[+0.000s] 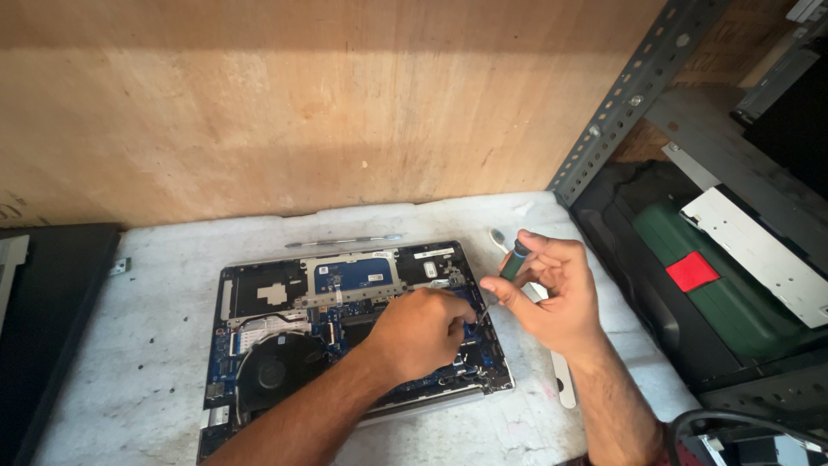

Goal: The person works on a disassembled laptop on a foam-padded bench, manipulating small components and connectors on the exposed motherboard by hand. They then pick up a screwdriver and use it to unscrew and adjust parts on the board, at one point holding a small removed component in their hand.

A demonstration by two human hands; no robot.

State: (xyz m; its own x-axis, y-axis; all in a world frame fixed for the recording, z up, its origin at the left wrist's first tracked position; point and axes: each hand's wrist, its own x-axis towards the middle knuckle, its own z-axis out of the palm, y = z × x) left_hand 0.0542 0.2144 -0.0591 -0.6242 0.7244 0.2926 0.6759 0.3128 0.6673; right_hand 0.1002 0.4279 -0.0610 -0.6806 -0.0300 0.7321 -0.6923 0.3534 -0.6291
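Opened laptop [345, 328] on a pale surface [147, 345]

Right hand [552, 293] holds a green-handled screwdriver [514, 261] over the circuit board; left hand [423, 332] rests on the board beside it.

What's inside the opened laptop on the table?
Inside the laptop: a round black fan, blue circuit boards and cables. The left hand covers the middle-right part, so what lies beneath it cannot be seen.
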